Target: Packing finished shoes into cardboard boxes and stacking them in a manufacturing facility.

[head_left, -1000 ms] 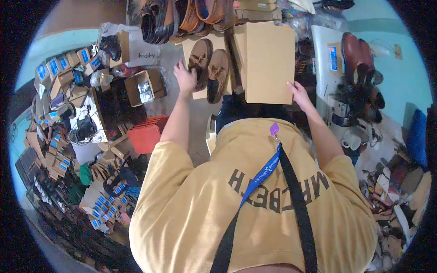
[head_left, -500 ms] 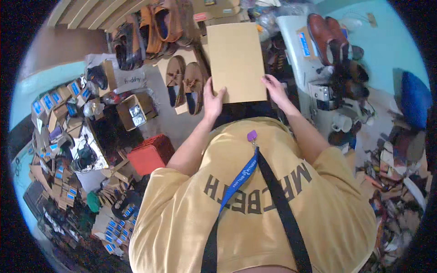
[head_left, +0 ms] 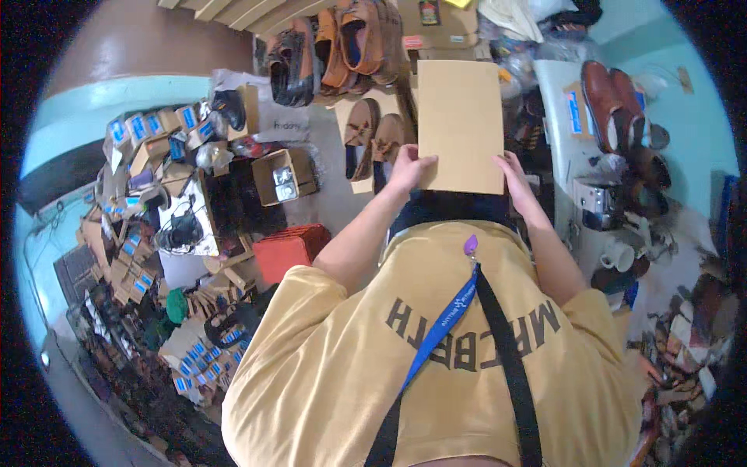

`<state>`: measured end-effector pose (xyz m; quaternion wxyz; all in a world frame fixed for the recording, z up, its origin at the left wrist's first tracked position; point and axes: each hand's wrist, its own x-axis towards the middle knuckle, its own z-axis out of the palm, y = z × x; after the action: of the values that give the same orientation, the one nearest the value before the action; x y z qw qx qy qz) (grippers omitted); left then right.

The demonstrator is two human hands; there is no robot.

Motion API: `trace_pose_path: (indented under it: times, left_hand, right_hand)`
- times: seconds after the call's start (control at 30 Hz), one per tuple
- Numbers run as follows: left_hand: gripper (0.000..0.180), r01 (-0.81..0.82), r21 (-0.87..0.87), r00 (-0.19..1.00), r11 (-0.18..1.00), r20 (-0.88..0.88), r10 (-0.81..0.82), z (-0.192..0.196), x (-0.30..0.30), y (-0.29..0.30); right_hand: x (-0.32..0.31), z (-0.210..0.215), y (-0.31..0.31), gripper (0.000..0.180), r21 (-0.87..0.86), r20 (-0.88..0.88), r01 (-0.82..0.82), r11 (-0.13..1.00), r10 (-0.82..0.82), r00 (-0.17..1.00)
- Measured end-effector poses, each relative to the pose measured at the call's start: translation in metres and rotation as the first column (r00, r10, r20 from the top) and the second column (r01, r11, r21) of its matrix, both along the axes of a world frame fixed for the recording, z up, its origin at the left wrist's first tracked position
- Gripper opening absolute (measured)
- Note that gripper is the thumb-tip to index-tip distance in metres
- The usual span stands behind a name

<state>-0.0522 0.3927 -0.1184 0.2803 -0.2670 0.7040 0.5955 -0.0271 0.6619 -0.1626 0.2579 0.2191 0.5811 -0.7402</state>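
In front of my body is a plain tan cardboard rectangle (head_left: pixel 461 124); I cannot tell whether it is a loose sheet or the top of a box. My left hand (head_left: pixel 410 168) grips its near left corner, thumb on the upper face. At the near right corner, my right hand (head_left: pixel 515 176) holds the edge with the fingers partly hidden. Just left of the cardboard lies a pair of brown moccasins with tassels (head_left: pixel 362 132), the right shoe partly covered by my left hand.
Several brown and black shoes (head_left: pixel 354 43) stand at the back. To the right, a pale bench (head_left: pixel 554 101) carries reddish-brown shoes (head_left: pixel 611 101) and a white mug (head_left: pixel 618 255). On the left are an open carton (head_left: pixel 272 179), a red box (head_left: pixel 289 253) and piled small boxes (head_left: pixel 140 128).
The whole view has swung left, so everything sits further right in the picture. Both hands keep their hold on the cardboard, which stays in front of me.
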Motion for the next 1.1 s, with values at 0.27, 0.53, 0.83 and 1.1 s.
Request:
trace_pose_path:
  times: [0.27, 0.53, 0.83, 1.1]
  left_hand:
    - [0.047, 0.009, 0.062, 0.996, 0.998, -0.091, -0.003, -0.011, 0.018, -0.006]
    - [0.054, 0.000, 0.183, 0.999, 0.983, -0.047, 0.009, 0.007, 0.000, -0.019]
    - [0.073, -0.009, 0.292, 0.910, 0.956, -0.394, 0.129, 0.042, -0.007, -0.013]
    - [0.046, 0.705, 0.384, 0.689, 0.597, -0.570, -0.448, 0.064, 0.005, 0.014]
  right_hand:
    - [0.001, -0.006, -0.006, 0.054, 0.385, -0.121, 0.028, 0.923, 0.020, 0.993]
    - [-0.010, 0.025, -0.010, 0.064, 0.281, -0.106, 0.006, 0.960, 0.025, 0.994]
    - [0.002, 0.059, -0.039, 0.049, -0.034, -0.324, 0.332, 0.943, -0.324, 0.889]
    - [0.141, 0.179, 0.034, 0.071, 0.353, -0.489, 0.557, 0.752, -0.360, 0.795]
